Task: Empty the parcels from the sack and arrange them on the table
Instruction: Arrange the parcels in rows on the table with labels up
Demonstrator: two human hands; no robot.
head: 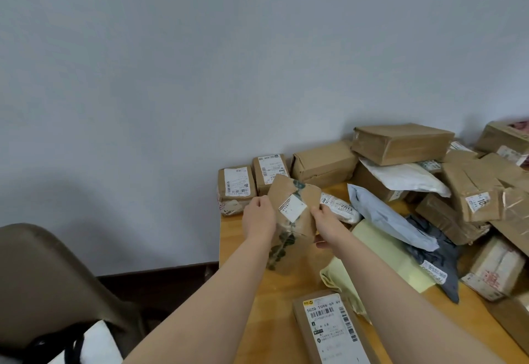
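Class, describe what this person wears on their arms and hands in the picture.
Nothing shows as worn. The left hand and right hand have no gloves, rings or watch visible, and both arms are bare, with no sleeve down to the frame's edge.

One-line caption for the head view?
Left hand and right hand hold a brown parcel over a table strewn with other parcels.

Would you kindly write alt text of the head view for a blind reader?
The left hand and right hand hold a brown parcel with a white label over a wooden table. Labelled boxes stand against the wall; more parcels lie heaped on the right.
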